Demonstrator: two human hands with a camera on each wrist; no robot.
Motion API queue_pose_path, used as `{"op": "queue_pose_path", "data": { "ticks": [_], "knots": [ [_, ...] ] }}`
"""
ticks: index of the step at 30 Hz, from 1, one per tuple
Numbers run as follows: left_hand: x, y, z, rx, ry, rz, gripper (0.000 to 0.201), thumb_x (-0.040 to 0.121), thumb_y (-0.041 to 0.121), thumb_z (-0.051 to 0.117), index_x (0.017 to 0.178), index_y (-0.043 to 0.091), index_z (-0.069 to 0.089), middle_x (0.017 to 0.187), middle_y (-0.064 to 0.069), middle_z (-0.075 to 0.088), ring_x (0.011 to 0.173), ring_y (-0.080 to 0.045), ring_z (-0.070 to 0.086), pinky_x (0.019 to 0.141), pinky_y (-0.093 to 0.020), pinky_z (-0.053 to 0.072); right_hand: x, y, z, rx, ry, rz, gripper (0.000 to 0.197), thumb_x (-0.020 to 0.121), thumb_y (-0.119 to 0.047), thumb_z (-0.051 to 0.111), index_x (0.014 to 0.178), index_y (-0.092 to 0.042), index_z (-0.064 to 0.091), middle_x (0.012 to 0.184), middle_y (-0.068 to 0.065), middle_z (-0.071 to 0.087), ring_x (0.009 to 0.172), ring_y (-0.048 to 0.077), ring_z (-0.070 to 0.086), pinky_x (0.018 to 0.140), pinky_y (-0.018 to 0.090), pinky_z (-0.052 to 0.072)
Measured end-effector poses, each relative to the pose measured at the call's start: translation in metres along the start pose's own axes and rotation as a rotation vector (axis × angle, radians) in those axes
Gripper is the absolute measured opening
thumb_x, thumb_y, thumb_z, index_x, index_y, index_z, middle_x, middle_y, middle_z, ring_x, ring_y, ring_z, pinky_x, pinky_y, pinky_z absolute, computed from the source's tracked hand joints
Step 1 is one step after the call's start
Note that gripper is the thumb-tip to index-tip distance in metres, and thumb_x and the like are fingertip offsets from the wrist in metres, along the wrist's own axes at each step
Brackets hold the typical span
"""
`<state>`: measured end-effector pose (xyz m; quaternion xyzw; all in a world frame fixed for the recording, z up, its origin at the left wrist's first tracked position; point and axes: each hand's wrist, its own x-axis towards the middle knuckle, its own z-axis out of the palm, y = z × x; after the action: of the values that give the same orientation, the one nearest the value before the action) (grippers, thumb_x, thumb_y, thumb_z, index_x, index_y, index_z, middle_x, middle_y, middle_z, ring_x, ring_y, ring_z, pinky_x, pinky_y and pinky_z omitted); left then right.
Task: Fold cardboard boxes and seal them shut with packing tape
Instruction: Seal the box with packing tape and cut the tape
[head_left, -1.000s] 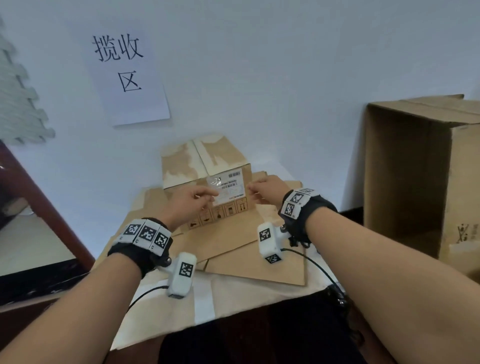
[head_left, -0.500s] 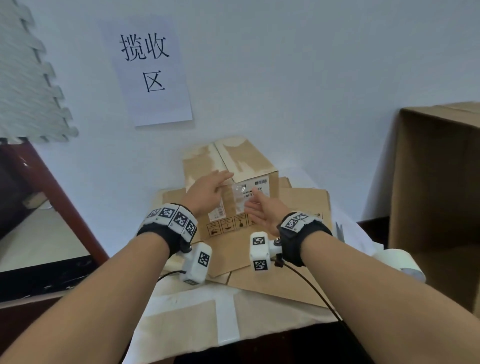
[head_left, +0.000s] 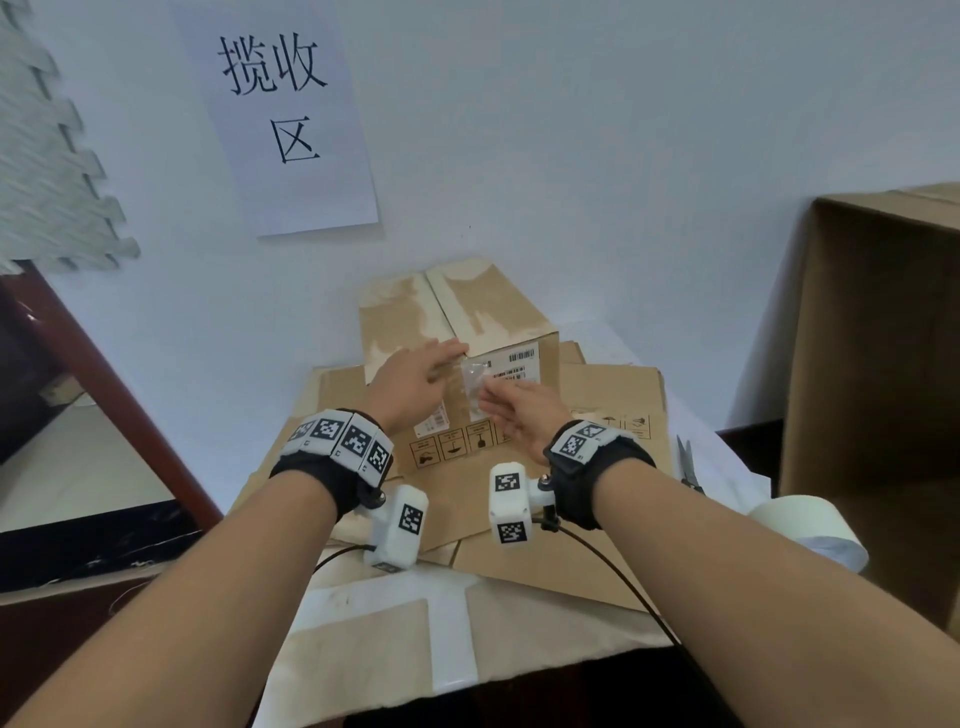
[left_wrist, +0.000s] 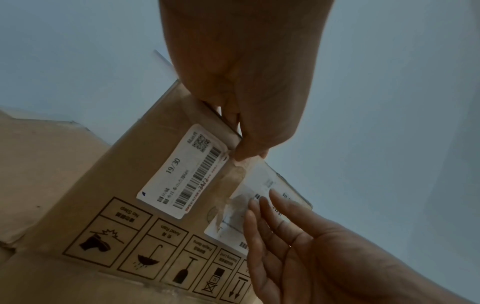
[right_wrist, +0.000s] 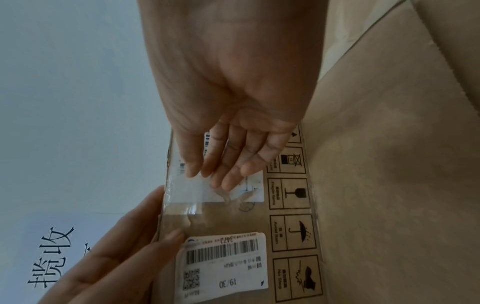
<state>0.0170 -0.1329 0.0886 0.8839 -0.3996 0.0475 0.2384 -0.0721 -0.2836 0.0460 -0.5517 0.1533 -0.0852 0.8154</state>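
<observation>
A closed cardboard box (head_left: 493, 306) with white labels stands on flat cardboard at the back of the table. A strip of clear tape (head_left: 475, 384) runs from its top seam down the front face. My left hand (head_left: 415, 374) lies flat over the top front edge, and its thumb (left_wrist: 244, 152) presses the tape at the edge. The straight fingers of my right hand (head_left: 511, 410) press the tape (right_wrist: 187, 195) against the front face, just below the left hand (right_wrist: 124, 246). Neither hand holds anything.
Flattened cardboard sheets (head_left: 597, 395) lie under and around the box. Scissors (head_left: 688, 462) and a roll of tape (head_left: 800, 519) sit at the table's right edge. A large open box (head_left: 883, 364) stands at the right, and dark wooden furniture (head_left: 104, 389) at the left.
My left hand has moved from the front face up onto the top edge. My right hand came off the box, then returned with flat fingers onto the tape on the front.
</observation>
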Motion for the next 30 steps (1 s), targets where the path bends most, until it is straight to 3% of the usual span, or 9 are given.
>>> {"op": "queue_pose_path", "data": {
  "ticks": [4,11,15,17,19,22,24,27,30],
  "knots": [
    [0.000,0.001,0.000,0.016,0.001,-0.013,0.046,0.100,0.014,0.045,0.143,0.031,0.046,0.151,0.010,0.041,0.145,-0.013,0.027,0.120,-0.044,0.020,-0.001,-0.001,0.000,0.022,-0.007,0.001,0.010,0.092,-0.013,0.059,0.097,-0.007,0.064,0.091,0.003,0.071,0.071,0.005,0.068,0.060,0.015,0.052],
    [0.000,-0.004,0.004,0.008,0.015,-0.002,0.058,0.093,0.002,0.040,0.141,0.032,0.047,0.149,0.011,0.043,0.144,-0.013,0.029,0.119,-0.044,0.024,0.000,0.001,0.000,0.053,-0.012,-0.048,0.005,0.092,-0.009,0.058,0.091,-0.007,0.063,0.093,0.008,0.070,0.079,0.011,0.067,0.071,0.018,0.054],
    [-0.001,0.005,0.000,0.016,0.017,-0.017,0.050,0.095,0.009,0.040,0.140,0.028,0.051,0.149,0.008,0.044,0.142,-0.013,0.032,0.119,-0.039,0.022,-0.002,-0.002,0.000,0.047,-0.028,-0.061,0.007,0.091,-0.015,0.061,0.086,-0.011,0.063,0.085,0.003,0.069,0.074,0.009,0.064,0.070,0.019,0.052],
    [0.001,0.008,-0.003,-0.039,0.041,-0.029,0.039,0.098,0.018,0.042,0.134,0.026,0.057,0.143,0.006,0.051,0.133,-0.013,0.044,0.109,-0.027,0.033,-0.003,-0.003,0.000,0.015,-0.017,-0.056,0.009,0.091,-0.017,0.063,0.083,-0.013,0.063,0.081,0.000,0.068,0.070,0.006,0.063,0.062,0.015,0.051],
    [0.007,0.010,-0.004,-0.056,0.046,-0.039,0.031,0.100,0.030,0.044,0.125,0.026,0.062,0.130,0.003,0.061,0.113,-0.015,0.058,0.087,-0.020,0.044,-0.003,-0.004,-0.001,-0.020,-0.007,-0.040,0.009,0.090,-0.017,0.064,0.082,-0.013,0.064,0.078,-0.002,0.068,0.068,0.005,0.062,0.058,0.014,0.049],
    [0.014,0.013,-0.006,-0.024,0.001,-0.042,0.030,0.101,0.041,0.039,0.123,0.028,0.056,0.110,0.001,0.068,0.091,-0.017,0.063,0.076,-0.029,0.050,0.000,-0.004,-0.002,-0.060,0.010,-0.024,0.009,0.089,-0.017,0.066,0.081,-0.014,0.065,0.078,-0.002,0.068,0.068,0.005,0.061,0.060,0.015,0.049],
    [0.018,0.012,-0.004,0.077,-0.043,0.015,0.039,0.103,0.043,0.032,0.137,0.032,0.049,0.113,0.004,0.067,0.099,-0.014,0.062,0.084,-0.032,0.048,0.003,-0.002,-0.003,-0.097,0.025,-0.029,0.009,0.087,-0.020,0.067,0.079,-0.015,0.066,0.077,-0.002,0.068,0.070,0.007,0.061,0.066,0.018,0.048],
    [0.022,0.004,0.000,0.188,-0.088,0.060,0.046,0.104,0.045,0.025,0.146,0.033,0.039,0.151,0.008,0.041,0.136,-0.016,0.041,0.111,-0.038,0.034,0.007,0.002,-0.005,-0.140,0.040,-0.064,0.009,0.087,-0.020,0.068,0.082,-0.013,0.065,0.079,0.000,0.069,0.072,0.008,0.064,0.068,0.021,0.048],
    [0.024,-0.002,0.004,0.188,-0.099,0.057,0.046,0.103,0.048,0.025,0.146,0.036,0.038,0.152,0.011,0.038,0.137,-0.016,0.040,0.110,-0.036,0.034,0.009,0.004,-0.006,-0.151,0.040,-0.094,0.009,0.088,-0.017,0.067,0.082,-0.012,0.063,0.077,0.000,0.069,0.067,0.008,0.068,0.060,0.020,0.047]
  ]
}}
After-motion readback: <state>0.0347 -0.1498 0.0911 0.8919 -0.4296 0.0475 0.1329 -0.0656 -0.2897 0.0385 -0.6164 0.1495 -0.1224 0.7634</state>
